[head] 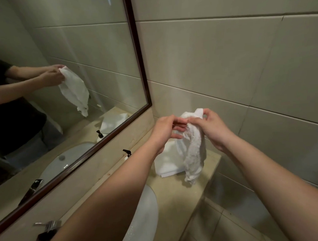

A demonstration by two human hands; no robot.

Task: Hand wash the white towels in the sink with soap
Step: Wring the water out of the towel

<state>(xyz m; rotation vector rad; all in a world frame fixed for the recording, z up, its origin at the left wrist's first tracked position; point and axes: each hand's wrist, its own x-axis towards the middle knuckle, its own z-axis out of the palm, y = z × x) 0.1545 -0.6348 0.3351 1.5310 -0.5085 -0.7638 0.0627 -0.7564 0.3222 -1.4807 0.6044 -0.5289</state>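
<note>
I hold a white towel [193,155] up above the right end of the counter. My left hand [166,132] pinches its upper edge from the left, and my right hand [212,126] grips the top from the right. The towel hangs down, wrinkled and limp. Beneath it more white towels [165,163] lie stacked on the counter. The white sink [146,215] is at the lower middle, partly hidden by my left forearm. A soap dispenser [127,153] with a black pump stands behind my left arm.
A chrome faucet [47,230] sits at the lower left on the beige counter [178,198]. A dark-framed mirror [141,66] covers the left wall and reflects my hands and the towel. Tiled walls close in at the back and right; the counter ends at the right.
</note>
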